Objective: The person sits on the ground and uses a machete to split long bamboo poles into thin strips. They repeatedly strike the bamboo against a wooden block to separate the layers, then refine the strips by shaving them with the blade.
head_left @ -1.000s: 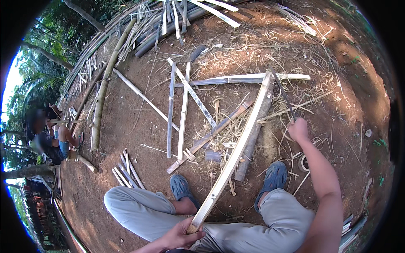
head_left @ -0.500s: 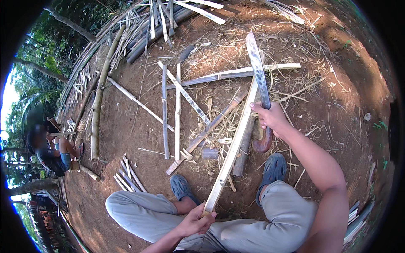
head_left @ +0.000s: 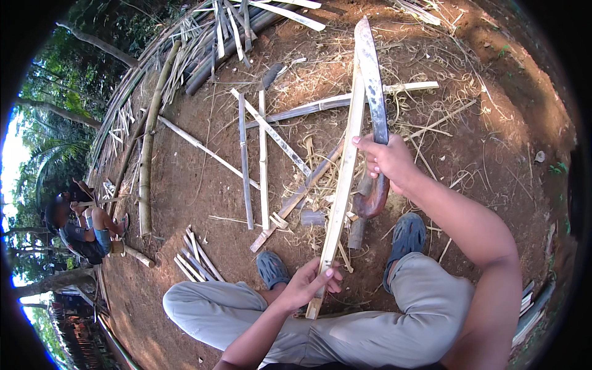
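My left hand (head_left: pixel 312 282) is closed round the lower part of a long pale bamboo strip (head_left: pixel 342 197), whose near end sticks out below the fingers. The strip slants up and away from me. Farther up, my right hand (head_left: pixel 387 161) grips a machete (head_left: pixel 374 80) near the curved brown wooden handle (head_left: pixel 372 202), with the thumb reaching toward the strip. The spotted steel blade points away from me, lying along the right side of the strip's upper part. Whether blade and strip touch I cannot tell.
Bamboo pieces (head_left: pixel 263 160) and curly shavings (head_left: pixel 425 117) litter the brown soil. Several short strips (head_left: pixel 198 258) lie beside my left knee. A big bamboo pile (head_left: pixel 203 61) and a thick pole (head_left: pixel 150 148) lie at the far left. Another person (head_left: pixel 92 222) sits at the left edge.
My left hand has moved up along the strip, so its near end now shows below the fingers. Machete and strip have shifted slightly farther away, and the strip stands steeper.
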`<move>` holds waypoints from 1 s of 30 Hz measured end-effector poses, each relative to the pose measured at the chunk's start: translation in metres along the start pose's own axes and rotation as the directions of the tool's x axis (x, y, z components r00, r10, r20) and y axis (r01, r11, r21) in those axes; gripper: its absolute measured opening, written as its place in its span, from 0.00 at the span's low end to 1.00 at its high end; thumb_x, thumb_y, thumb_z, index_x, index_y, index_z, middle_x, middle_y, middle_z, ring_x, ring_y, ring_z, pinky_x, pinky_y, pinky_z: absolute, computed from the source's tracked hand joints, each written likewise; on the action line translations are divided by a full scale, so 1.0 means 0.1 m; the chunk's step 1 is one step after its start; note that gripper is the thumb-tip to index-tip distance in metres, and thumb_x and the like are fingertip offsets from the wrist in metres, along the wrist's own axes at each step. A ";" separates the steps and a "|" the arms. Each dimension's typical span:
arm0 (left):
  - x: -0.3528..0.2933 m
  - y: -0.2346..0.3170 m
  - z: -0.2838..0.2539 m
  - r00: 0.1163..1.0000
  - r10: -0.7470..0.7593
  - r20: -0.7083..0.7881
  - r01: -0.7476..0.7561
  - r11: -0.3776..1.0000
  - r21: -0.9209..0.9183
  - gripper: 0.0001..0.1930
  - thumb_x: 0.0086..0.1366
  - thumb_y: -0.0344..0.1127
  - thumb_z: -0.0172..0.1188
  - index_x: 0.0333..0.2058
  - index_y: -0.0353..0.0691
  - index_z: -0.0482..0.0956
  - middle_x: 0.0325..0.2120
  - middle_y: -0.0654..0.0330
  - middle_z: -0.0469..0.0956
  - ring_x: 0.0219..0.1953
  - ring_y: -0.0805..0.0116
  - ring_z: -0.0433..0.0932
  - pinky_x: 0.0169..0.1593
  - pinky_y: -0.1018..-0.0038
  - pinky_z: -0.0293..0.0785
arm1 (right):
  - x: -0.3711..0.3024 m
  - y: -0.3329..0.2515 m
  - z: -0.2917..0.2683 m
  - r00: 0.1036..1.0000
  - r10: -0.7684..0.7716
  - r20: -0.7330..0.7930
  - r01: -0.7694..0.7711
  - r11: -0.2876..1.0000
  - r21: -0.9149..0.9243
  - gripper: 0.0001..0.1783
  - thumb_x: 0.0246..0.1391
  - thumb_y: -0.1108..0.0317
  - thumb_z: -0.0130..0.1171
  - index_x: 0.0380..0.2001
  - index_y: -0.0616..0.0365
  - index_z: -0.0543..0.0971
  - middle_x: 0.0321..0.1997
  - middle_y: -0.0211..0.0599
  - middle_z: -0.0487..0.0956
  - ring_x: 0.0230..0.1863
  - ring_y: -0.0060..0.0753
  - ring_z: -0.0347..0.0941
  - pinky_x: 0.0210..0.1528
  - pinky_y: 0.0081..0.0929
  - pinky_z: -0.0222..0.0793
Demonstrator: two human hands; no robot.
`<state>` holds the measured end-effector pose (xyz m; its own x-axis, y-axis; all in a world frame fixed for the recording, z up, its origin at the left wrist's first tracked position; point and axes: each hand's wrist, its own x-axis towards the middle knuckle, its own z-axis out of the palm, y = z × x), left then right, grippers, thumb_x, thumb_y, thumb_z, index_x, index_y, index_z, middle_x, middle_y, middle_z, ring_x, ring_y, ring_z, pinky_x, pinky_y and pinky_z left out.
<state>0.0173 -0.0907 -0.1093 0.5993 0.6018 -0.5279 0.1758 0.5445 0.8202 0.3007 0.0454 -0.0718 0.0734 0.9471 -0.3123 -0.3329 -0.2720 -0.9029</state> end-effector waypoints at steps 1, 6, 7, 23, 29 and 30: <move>0.08 0.03 0.05 1.000 0.014 0.003 -0.014 1.000 0.026 0.20 0.76 0.45 0.43 0.55 0.34 0.67 0.42 0.53 0.78 0.43 0.63 0.80 0.49 0.68 0.76 | -0.02 -0.02 0.04 1.000 -0.004 0.003 0.004 1.000 0.007 0.11 0.58 0.64 0.64 0.29 0.55 0.72 0.15 0.16 0.62 0.13 0.13 0.57 0.17 0.19 0.56; 0.20 0.15 0.17 1.000 0.018 -0.025 -0.021 0.990 -0.140 0.13 0.77 0.42 0.43 0.48 0.40 0.68 0.26 0.63 0.69 0.19 0.78 0.66 0.24 0.81 0.65 | -0.10 -0.08 0.07 0.999 -0.039 -0.025 0.037 0.998 -0.049 0.12 0.60 0.61 0.62 0.30 0.55 0.73 0.15 0.15 0.62 0.13 0.13 0.57 0.16 0.20 0.55; 0.19 0.18 0.19 1.000 0.010 -0.024 -0.014 0.978 -0.207 0.13 0.77 0.42 0.42 0.47 0.40 0.68 0.25 0.64 0.68 0.18 0.78 0.64 0.23 0.81 0.63 | -0.10 -0.08 0.05 0.998 -0.052 -0.044 0.048 0.996 -0.078 0.12 0.61 0.61 0.61 0.30 0.55 0.74 0.15 0.16 0.62 0.13 0.13 0.57 0.16 0.20 0.54; 0.19 0.65 0.22 0.981 0.000 -0.195 -0.066 0.940 -0.333 0.15 0.77 0.45 0.40 0.44 0.39 0.68 0.20 0.67 0.63 0.16 0.78 0.59 0.26 0.76 0.66 | -0.62 0.41 0.04 0.763 -0.289 0.578 0.636 0.171 -0.753 0.13 0.48 0.62 0.66 0.30 0.58 0.74 0.17 0.41 0.77 0.20 0.48 0.77 0.23 0.42 0.71; 0.39 0.69 -0.13 0.910 0.222 -0.350 -0.331 0.897 -0.294 0.15 0.77 0.45 0.40 0.45 0.40 0.70 0.40 0.55 0.75 0.45 0.60 0.77 0.54 0.61 0.71 | -0.62 0.48 0.23 0.910 -0.090 0.406 0.359 0.661 -0.659 0.23 0.54 0.50 0.66 0.38 0.63 0.81 0.11 0.33 0.73 0.11 0.28 0.70 0.17 0.30 0.63; 0.42 0.72 -0.19 0.906 0.226 -0.357 -0.352 0.871 -0.344 0.15 0.76 0.45 0.41 0.45 0.40 0.70 0.42 0.54 0.75 0.48 0.59 0.76 0.55 0.60 0.71 | -0.64 0.52 0.23 0.903 -0.046 0.427 0.338 0.689 -0.641 0.26 0.53 0.49 0.67 0.40 0.65 0.81 0.10 0.31 0.71 0.12 0.23 0.67 0.18 0.28 0.61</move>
<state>0.0408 -0.0150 -0.0764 0.3043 0.8769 -0.3721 -0.3262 0.4630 0.8242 0.2566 -0.0252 -0.0923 -0.3202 0.9404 -0.1141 0.3975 0.0241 -0.9173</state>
